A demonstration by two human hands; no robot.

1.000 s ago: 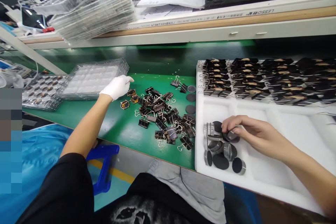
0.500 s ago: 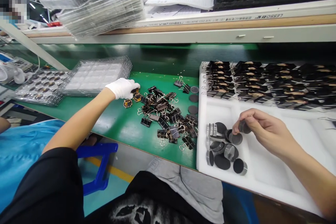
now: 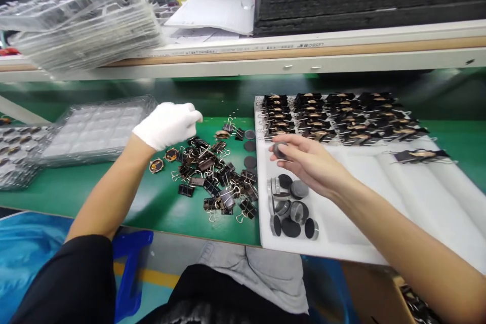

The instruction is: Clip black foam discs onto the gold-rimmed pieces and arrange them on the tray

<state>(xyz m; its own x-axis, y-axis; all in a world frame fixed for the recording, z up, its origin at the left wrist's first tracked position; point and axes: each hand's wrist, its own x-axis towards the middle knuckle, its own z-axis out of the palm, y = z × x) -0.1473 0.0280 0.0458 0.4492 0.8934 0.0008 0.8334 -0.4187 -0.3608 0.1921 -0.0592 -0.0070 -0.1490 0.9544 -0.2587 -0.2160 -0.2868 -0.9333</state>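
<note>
My left hand, in a white glove, hovers over the green bench with its fingers curled and nothing visible in them. Below it are a heap of black binder clips and two round gold-rimmed parts. A similar brownish round part lies beyond the heap, beside loose clips. My bare right hand pinches a dark grey disc between thumb and fingers, above the left edge of the white foam tray. More black and grey discs lie in the tray's near-left compartment.
Rows of clamped binder clips fill the tray's far side; one clamped piece lies farther right. Several flat discs line the bench by the tray. Clear plastic trays stand at left. A shelf crosses above; a person sits beyond.
The view has turned right. My left hand has lifted off the round parts, and one now lies beyond the clips. My right hand has carried its disc left to the tray's edge.
</note>
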